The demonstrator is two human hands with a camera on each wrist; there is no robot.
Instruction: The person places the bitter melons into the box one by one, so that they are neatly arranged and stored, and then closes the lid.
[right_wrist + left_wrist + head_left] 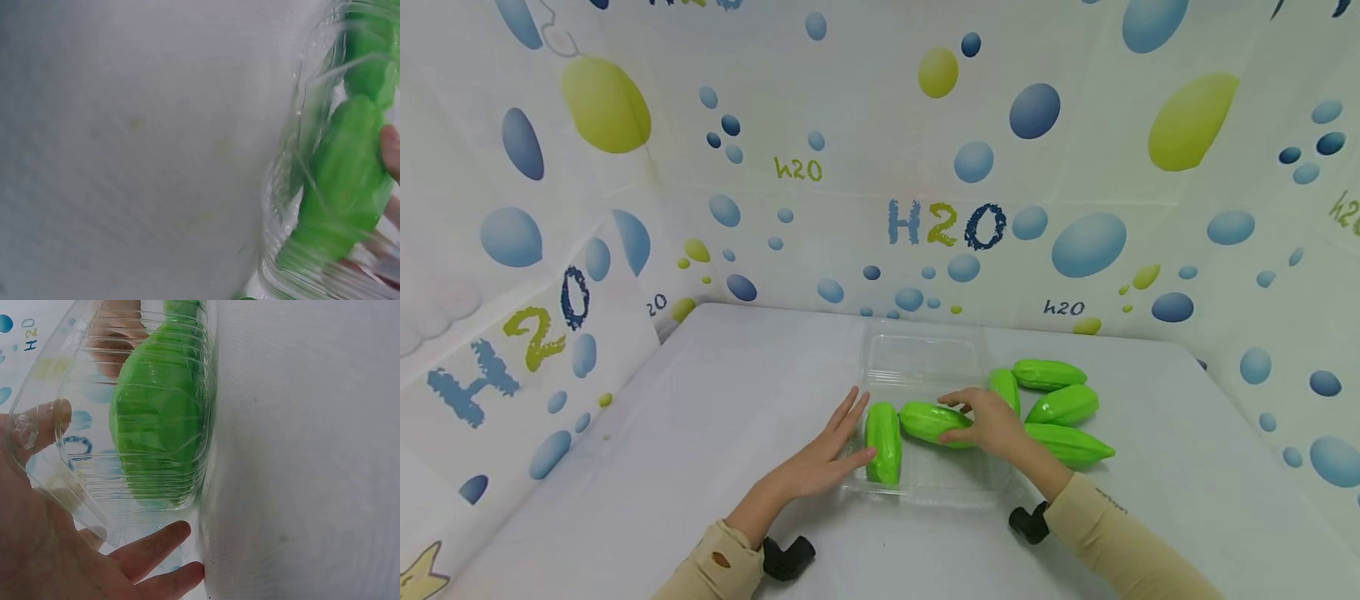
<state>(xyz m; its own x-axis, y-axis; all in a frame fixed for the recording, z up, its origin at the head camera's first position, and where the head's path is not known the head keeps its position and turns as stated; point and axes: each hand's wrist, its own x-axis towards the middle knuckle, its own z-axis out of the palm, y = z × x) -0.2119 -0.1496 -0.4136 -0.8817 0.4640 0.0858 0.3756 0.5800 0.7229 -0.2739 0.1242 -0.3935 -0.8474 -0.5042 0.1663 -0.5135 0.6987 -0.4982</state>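
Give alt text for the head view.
A right hand holds a ridged, oblong, green vegetable-like object inside an open clear plastic box, beside another. The left hand is at the box's left edge; four similar ones lie to its right.

Patterned backdrop point(880, 125): large "H2O" point(946, 224), small "h2O" point(798, 169); left side panel point(512, 417): large "H2O".

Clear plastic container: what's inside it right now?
Inside are a left green pod and a right green pod, which the right hand holds. In the head view, that hand hides the latter's right end.

Spotted backdrop point(880, 108) behind white table point(752, 375)
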